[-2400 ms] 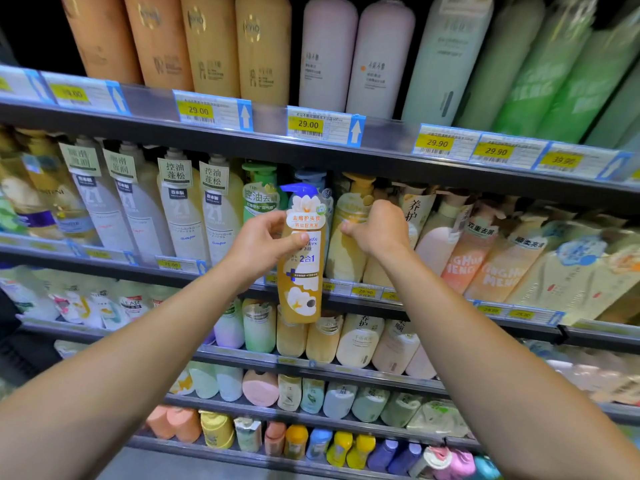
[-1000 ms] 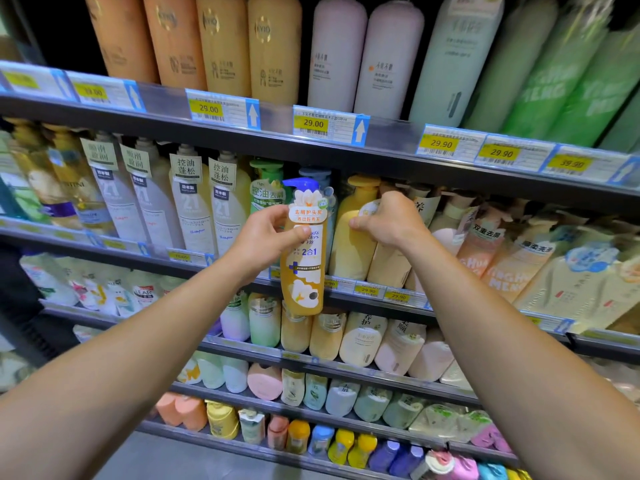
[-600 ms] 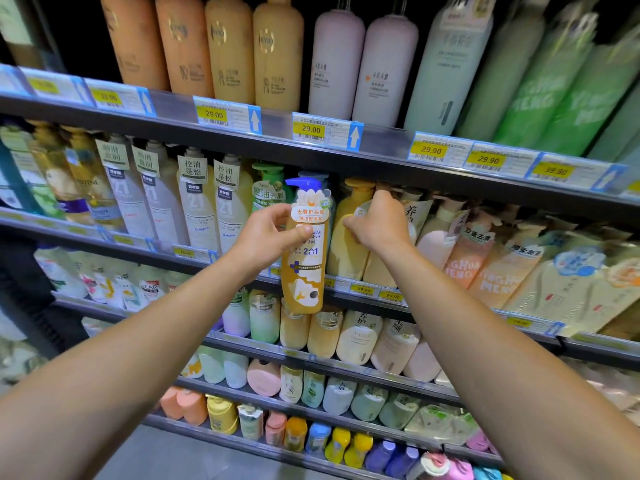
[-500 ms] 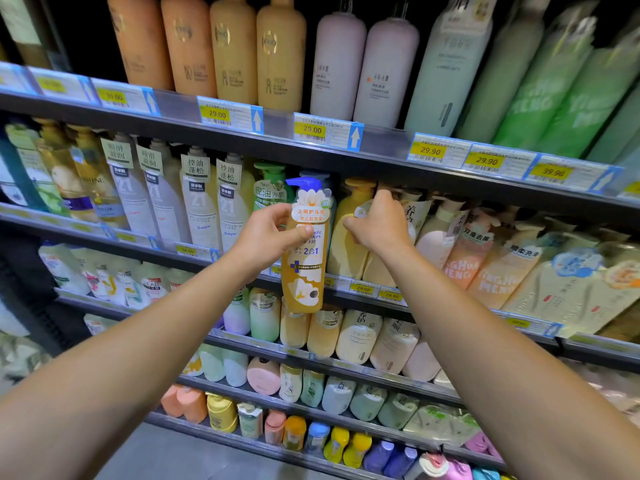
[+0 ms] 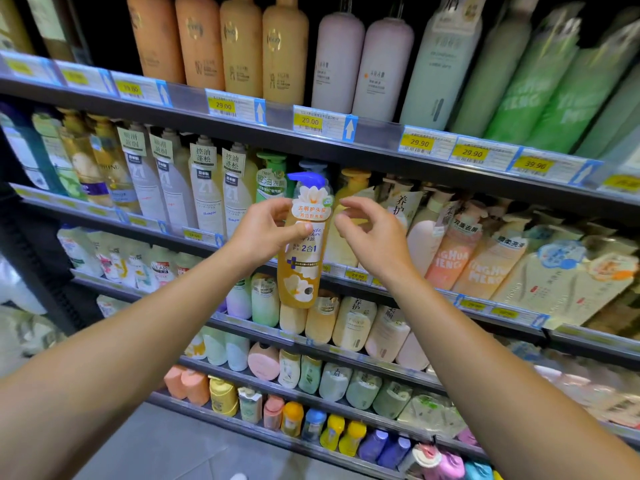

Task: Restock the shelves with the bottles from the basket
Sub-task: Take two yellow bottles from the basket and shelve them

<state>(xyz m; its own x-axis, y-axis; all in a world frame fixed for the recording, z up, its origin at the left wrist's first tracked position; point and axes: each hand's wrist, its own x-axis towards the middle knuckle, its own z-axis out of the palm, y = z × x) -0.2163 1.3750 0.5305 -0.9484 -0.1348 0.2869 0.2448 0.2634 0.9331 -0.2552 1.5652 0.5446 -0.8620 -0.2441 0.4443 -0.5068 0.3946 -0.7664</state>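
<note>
Right hand released its bottle, hovering before stocked shelves.

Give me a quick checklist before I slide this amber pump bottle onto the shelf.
1. Left hand grips the amber bottle: ok.
2. Bottle upright, label facing out: ok.
3. Right hand free of bottles, fingers loosely curled: ok.
4. Open slot behind the bottle, between the green pump bottle and the yellow pump bottle: cannot tell, the view is blocked.
5. Price tag matches this bottle: cannot tell.
</note>
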